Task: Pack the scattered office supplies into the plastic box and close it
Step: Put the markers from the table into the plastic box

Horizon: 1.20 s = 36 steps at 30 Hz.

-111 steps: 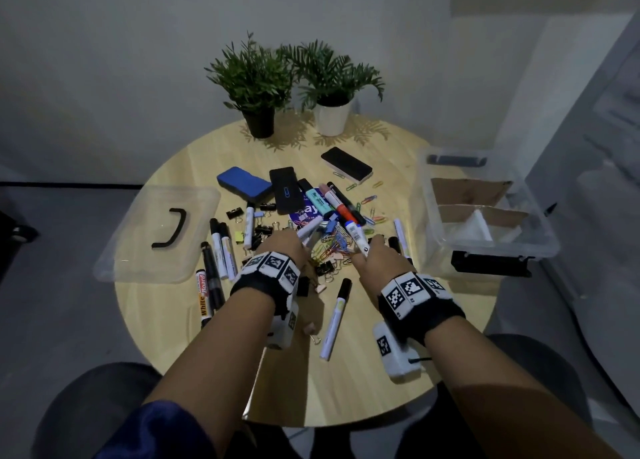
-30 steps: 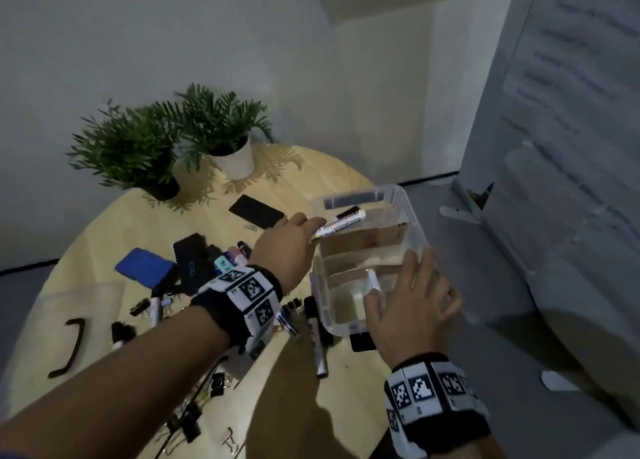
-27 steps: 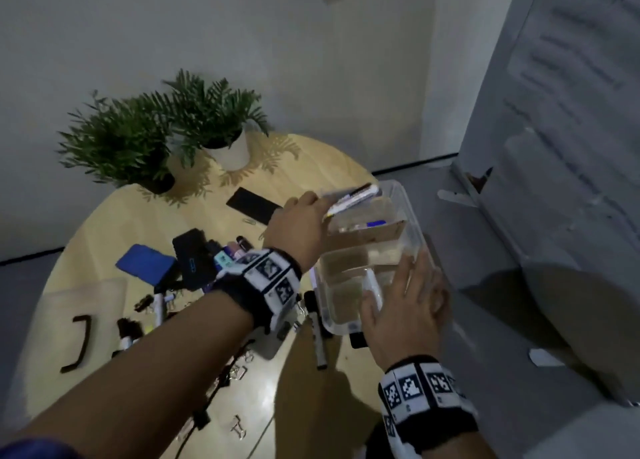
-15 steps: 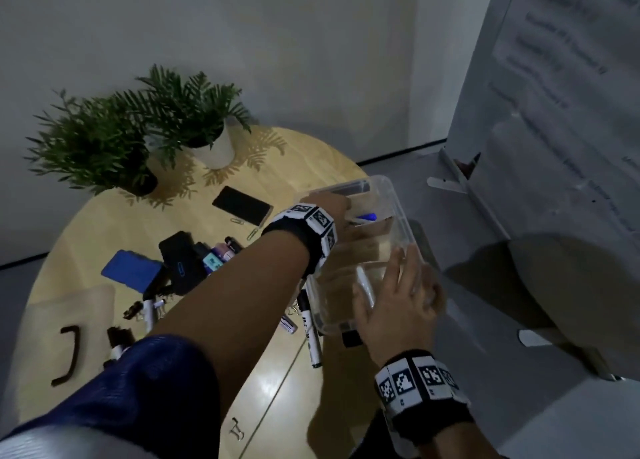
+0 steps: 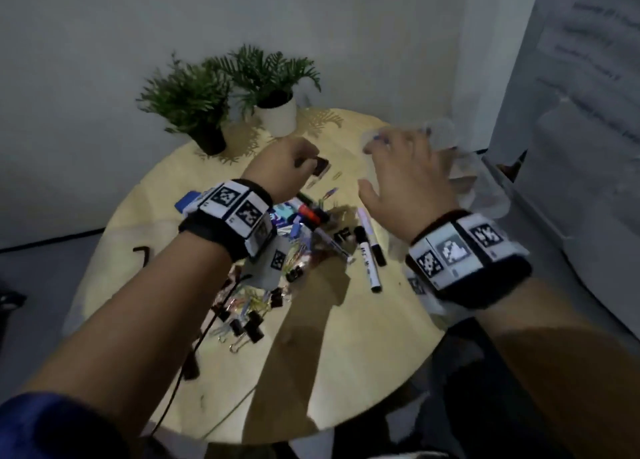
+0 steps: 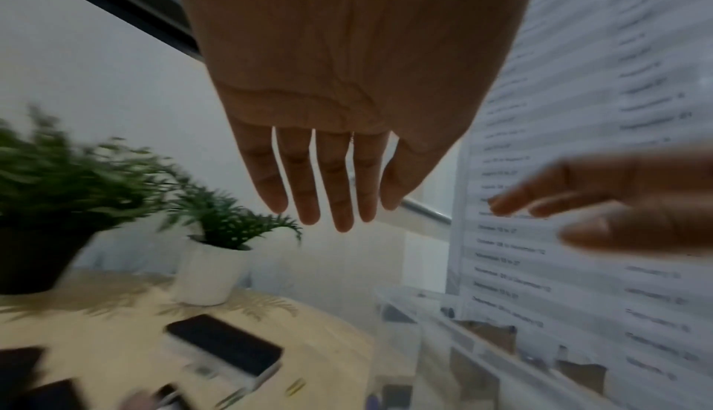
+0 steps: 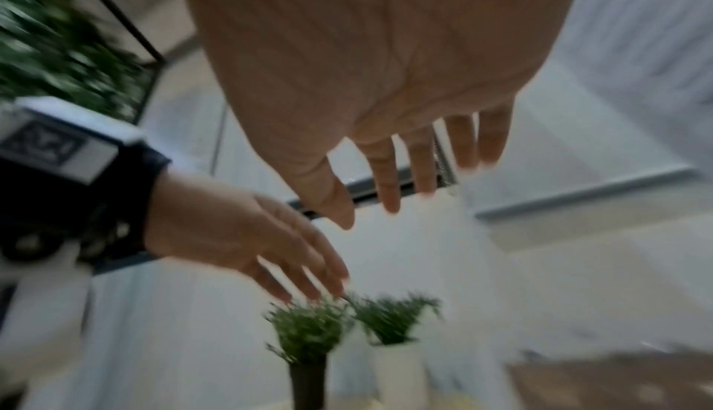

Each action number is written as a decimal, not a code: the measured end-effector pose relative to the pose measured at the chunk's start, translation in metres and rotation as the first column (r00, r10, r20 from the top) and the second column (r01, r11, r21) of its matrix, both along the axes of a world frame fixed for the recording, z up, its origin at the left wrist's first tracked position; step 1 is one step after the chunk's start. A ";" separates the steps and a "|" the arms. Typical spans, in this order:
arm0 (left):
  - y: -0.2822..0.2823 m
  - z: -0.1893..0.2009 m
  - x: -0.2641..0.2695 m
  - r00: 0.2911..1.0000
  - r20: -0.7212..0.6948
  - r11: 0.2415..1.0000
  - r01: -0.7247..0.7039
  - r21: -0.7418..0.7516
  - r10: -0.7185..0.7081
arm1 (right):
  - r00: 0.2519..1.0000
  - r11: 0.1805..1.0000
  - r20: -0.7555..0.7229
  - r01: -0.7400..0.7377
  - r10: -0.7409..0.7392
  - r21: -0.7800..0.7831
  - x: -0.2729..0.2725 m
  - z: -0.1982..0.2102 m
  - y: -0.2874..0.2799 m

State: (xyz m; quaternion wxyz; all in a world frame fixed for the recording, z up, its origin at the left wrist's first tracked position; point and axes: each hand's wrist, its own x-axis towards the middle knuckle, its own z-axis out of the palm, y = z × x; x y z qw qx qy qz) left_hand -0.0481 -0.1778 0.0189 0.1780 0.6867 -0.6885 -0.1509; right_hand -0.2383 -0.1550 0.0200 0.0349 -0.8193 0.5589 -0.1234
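Both hands hover empty over the round wooden table (image 5: 346,372). My left hand (image 5: 298,160) is above the black phone (image 5: 321,166); in the left wrist view its fingers (image 6: 328,203) are straight and hold nothing. My right hand (image 5: 398,160) has its fingers spread in front of the clear plastic box (image 5: 485,188), which is blurred at the table's right edge. Its cardboard dividers (image 6: 497,337) show. Markers (image 5: 369,264), highlighters (image 5: 308,212), binder clips (image 5: 249,327) and paper clips lie scattered under my wrists.
Two potted plants (image 5: 214,102) stand at the table's far side. The clear lid with its black handle (image 5: 140,254) lies at the left, mostly behind my left arm. A blue eraser (image 5: 185,204) peeks out by the left wristband. A white board (image 5: 588,77) stands at the right.
My left hand has let go of the markers in the box and drawn back over the table. My right hand has left the box wall. The view swung back to the table.
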 end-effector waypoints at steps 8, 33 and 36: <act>0.066 -0.084 0.011 0.881 0.439 0.943 0.023 0.333 -0.176 | 0.942 0.936 -0.292 -0.057 0.166 0.348 0.050 -0.065 0.039; 0.028 0.003 0.004 0.999 -0.031 0.934 0.011 -0.358 -0.024 | 0.969 0.992 0.236 0.052 -0.078 0.113 0.040 0.048 0.006; 0.019 0.054 0.015 0.984 -0.175 0.891 -0.065 -0.449 -0.016 | 0.943 0.998 0.332 0.050 -0.038 -0.029 0.045 0.070 -0.012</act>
